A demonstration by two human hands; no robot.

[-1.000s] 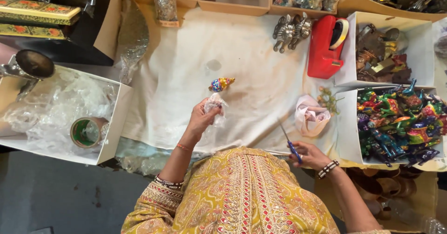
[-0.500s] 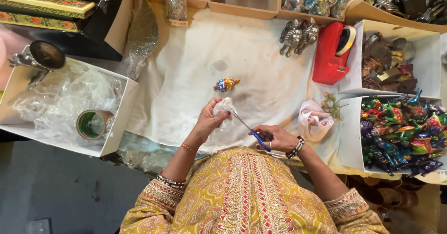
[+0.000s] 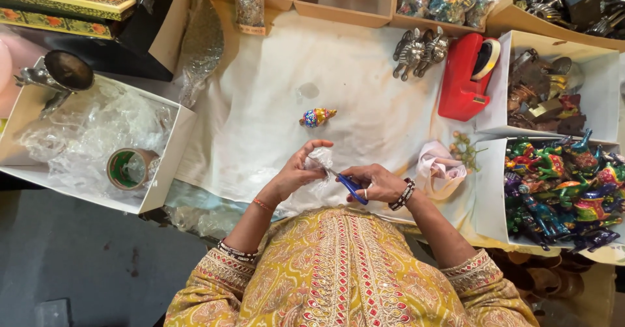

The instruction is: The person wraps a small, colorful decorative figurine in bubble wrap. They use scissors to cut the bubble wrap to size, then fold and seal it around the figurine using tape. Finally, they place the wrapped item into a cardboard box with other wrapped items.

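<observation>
Hands meet just above the yellow embroidered tunic (image 3: pixel 345 275), head view only. Left hand (image 3: pixel 296 174) pinches a small clear plastic wrap (image 3: pixel 321 159), fingers closed on it, wrap held over the white cloth (image 3: pixel 260 125) close to the person's chest. Right hand (image 3: pixel 377 182) grips blue-handled scissors (image 3: pixel 349 187) — fist closed round the handles, blades pointing left toward the wrap; blade tips look to be touching the plastic, hard to tell at this size. Hands close together, not touching.

Small multicoloured painted figure (image 3: pixel 316 116) lies on the cloth above the hands, apart from them. Red tape dispenser (image 3: pixel 463 80) sits upper right, two silvery metal figurines (image 3: pixel 420 50) just left of it. Pale pink crumpled cloth (image 3: pixel 437 171) lies beside the right wrist, a little green sprig (image 3: pixel 463 150) just above it. White box of brightly painted animal figures (image 3: pixel 560 190) at far right — another white box of brown metal pieces (image 3: pixel 547 96) above it. Left side: white box (image 3: pixel 170 158) holding clear plastic bags and a roll of tape (image 3: pixel 127 169).
</observation>
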